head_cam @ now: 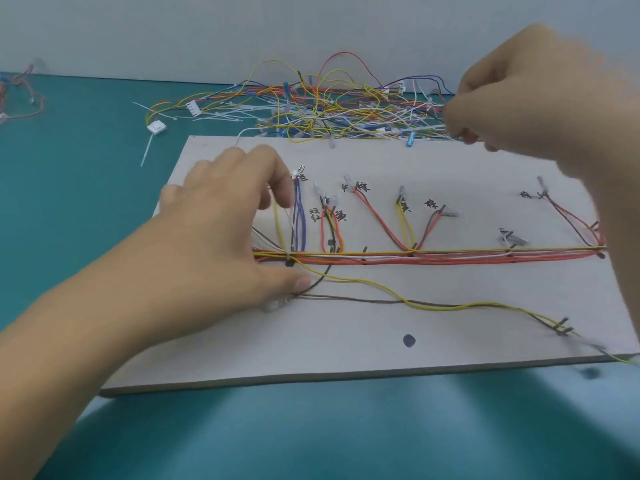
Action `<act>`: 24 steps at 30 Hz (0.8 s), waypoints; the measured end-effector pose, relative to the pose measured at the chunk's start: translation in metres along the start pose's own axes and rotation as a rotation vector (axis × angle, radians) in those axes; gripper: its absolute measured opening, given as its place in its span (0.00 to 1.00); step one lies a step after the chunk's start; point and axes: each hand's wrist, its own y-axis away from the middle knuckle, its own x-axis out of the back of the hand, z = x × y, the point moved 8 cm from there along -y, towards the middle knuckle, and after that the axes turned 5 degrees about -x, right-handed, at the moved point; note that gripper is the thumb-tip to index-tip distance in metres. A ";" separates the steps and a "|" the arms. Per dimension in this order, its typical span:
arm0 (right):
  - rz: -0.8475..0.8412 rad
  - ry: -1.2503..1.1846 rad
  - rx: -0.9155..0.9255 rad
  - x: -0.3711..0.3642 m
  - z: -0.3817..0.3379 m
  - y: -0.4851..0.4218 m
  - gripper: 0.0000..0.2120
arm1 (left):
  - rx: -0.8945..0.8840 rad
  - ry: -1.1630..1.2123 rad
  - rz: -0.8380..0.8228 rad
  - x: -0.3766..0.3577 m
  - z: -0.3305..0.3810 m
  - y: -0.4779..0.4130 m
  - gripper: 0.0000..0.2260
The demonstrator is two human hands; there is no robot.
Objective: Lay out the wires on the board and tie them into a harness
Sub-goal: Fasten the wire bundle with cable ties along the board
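1. A pale board (381,344) lay flat on the teal tabletop (86,209), with handwritten labels beside its upper branches.
2. A trunk of wires (450,257), mostly red, orange, yellow and white, ran across the middle of the board from left to right. It was held at intervals by dark pegs or ties.
3. Short branches rose from the trunk toward the far edge, among them a pair of blue wires (300,216) near the left end.
4. Below the trunk, a yellow wire (443,308) and a dark wire (363,300) trailed loosely to the board's near right corner. The yellow one ran off the edge.
5. The left hand (221,244) lay palm down over the left end of the trunk. Its fingers were spread and gripping nothing, and the thumb tip pressed the board where the yellow and dark wires left the trunk.
6. The right hand (519,98) was raised beyond the board's far right side and looked blurred. Its fingers were curled, with the tips pinching strands at the right edge of the loose wires (346,109). Which strand they held could not be told.
7. Those loose wires were heaped in a tangle on the tabletop just behind the board.
8. White cable ties (221,114) and a white connector (156,128) lay to the left of the heap.
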 end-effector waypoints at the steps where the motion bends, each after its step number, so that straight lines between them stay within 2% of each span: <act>1: -0.006 -0.026 0.016 -0.005 -0.004 0.007 0.11 | 0.009 -0.027 0.031 0.004 -0.002 0.001 0.29; 3: -0.022 -0.075 0.045 -0.018 -0.011 0.018 0.09 | -0.001 -0.061 0.055 0.010 -0.003 0.002 0.25; 6: -0.019 -0.118 0.080 -0.039 -0.015 0.033 0.08 | -0.049 -0.083 -0.027 0.008 -0.003 0.003 0.17; 11: 0.008 -0.101 0.142 -0.049 -0.015 0.049 0.07 | -0.098 -0.016 -0.213 -0.011 0.002 0.005 0.18; 19: 0.019 -0.136 0.162 -0.048 -0.017 0.055 0.06 | -0.212 -0.036 -0.247 -0.009 0.017 0.009 0.04; 24: 0.005 -0.158 0.167 -0.049 -0.019 0.058 0.06 | -0.236 -0.010 -0.248 -0.008 0.022 0.014 0.05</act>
